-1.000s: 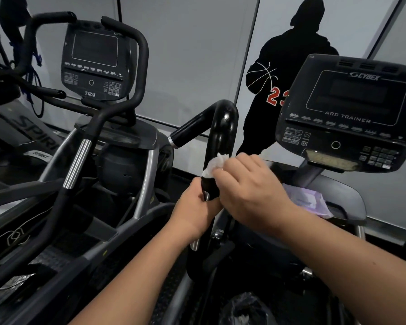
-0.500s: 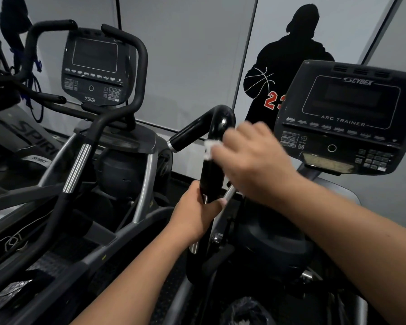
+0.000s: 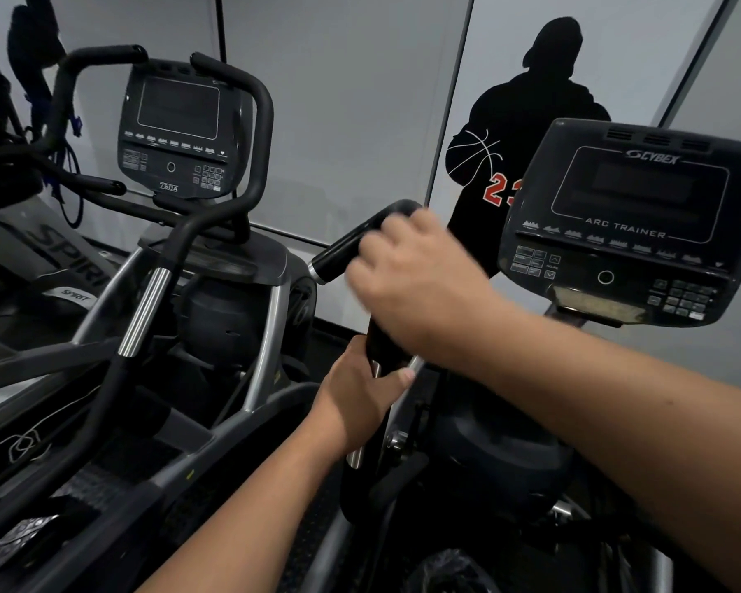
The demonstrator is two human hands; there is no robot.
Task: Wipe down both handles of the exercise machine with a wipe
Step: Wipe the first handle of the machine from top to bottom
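The black curved handle (image 3: 342, 251) of the Arc Trainer rises in the middle of the view. My left hand (image 3: 360, 393) grips its lower part, just above the silver shaft. My right hand (image 3: 416, 280) is closed over the upper part near the bend, blurred by motion. The wipe is hidden under that hand and does not show. The machine's other handle is out of view.
The Cybex console (image 3: 625, 224) stands to the right of the handle. A second trainer with its own console (image 3: 176, 134) and handlebars (image 3: 257, 134) is close on the left. A black plastic bag (image 3: 450, 571) lies at the bottom. A wall with a basketball-player silhouette is behind.
My right hand has slid up the handle with the white wipe, from just above my left hand to the bend at the top. The left hand keeps its grip.
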